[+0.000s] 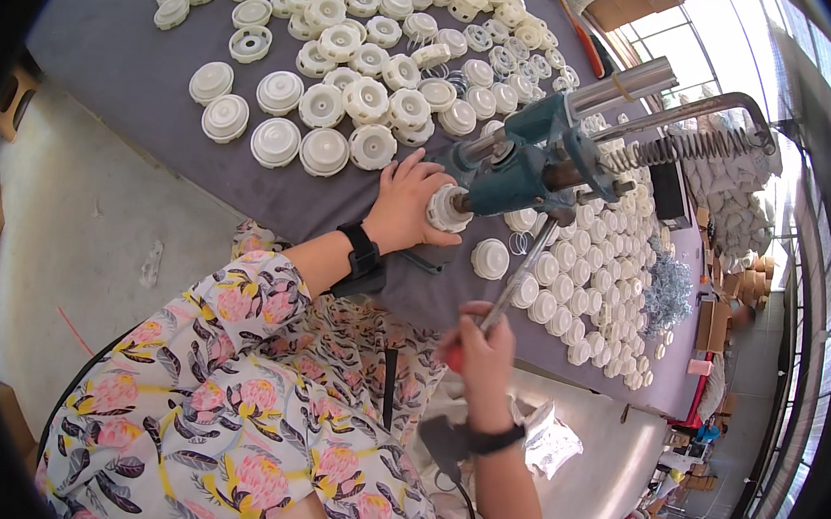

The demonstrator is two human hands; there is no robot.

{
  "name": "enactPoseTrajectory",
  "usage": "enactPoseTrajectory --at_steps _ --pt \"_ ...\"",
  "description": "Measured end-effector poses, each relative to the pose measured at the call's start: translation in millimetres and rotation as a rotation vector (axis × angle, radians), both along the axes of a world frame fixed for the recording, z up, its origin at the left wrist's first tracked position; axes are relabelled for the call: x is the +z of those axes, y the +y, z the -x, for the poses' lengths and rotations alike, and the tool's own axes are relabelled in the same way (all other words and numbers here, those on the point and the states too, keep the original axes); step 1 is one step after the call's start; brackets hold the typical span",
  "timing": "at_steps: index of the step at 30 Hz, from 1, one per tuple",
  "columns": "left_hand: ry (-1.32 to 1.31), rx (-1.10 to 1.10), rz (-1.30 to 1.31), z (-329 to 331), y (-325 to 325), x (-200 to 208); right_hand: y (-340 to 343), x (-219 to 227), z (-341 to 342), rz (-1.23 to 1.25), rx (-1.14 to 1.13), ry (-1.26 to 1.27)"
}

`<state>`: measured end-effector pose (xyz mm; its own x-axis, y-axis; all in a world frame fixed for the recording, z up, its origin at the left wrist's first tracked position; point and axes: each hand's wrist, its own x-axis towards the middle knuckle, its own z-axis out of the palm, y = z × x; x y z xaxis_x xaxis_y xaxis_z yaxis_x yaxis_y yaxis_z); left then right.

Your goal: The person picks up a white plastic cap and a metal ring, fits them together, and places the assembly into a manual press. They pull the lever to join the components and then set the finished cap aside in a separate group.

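Note:
A dark green hand-lever press (514, 191) with a coil spring (683, 149) stands on the cloth-covered table. My left hand (402, 205), a black band at its wrist, curls around a white ribbed plastic cap (448, 209) and steadies it beneath the ram. My right hand (482, 355) is closed around the red grip of the metal press lever (524, 273), which slants down toward me. The right hand is a little blurred. A finished-looking round white cap (490, 259) lies just right of the press foot, near a small loose wire spring (519, 243).
Many white plastic caps (320, 106) crowd the table's far left, and rows of similar ones (581, 263) fill the right. A heap of grey-blue small parts (668, 291) sits beyond those rows. A red-handled tool (588, 47) lies at the far edge. White sacks (734, 177) are stacked behind.

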<state>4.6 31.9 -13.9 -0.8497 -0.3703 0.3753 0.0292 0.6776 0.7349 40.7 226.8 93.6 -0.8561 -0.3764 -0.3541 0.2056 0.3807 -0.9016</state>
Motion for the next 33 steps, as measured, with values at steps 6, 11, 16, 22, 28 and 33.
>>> enactPoseTrajectory --at_steps 6,11,16,22,28,33 --pt "0.049 0.011 -0.023 -4.3 -1.3 6.5 -5.0 -23.5 -0.9 0.124 -0.045 -0.01" --pt "0.037 -0.059 -0.034 -7.5 10.4 2.1 -16.7 -78.0 18.8 0.14 -0.17 0.176" --pt "0.054 -0.05 -0.008 -5.7 4.4 7.4 -16.9 -67.0 5.4 0.183 -0.243 0.441" --pt "0.118 -0.029 0.077 -11.6 -13.8 29.3 24.9 71.5 0.0 0.366 0.311 0.868" --pt "0.068 0.104 0.175 6.6 -54.7 54.7 -43.2 166.1 123.3 0.835 0.015 0.674" --pt "-0.067 0.31 0.291 -12.2 -171.9 87.4 -73.8 159.6 140.4 0.779 -0.199 0.734"
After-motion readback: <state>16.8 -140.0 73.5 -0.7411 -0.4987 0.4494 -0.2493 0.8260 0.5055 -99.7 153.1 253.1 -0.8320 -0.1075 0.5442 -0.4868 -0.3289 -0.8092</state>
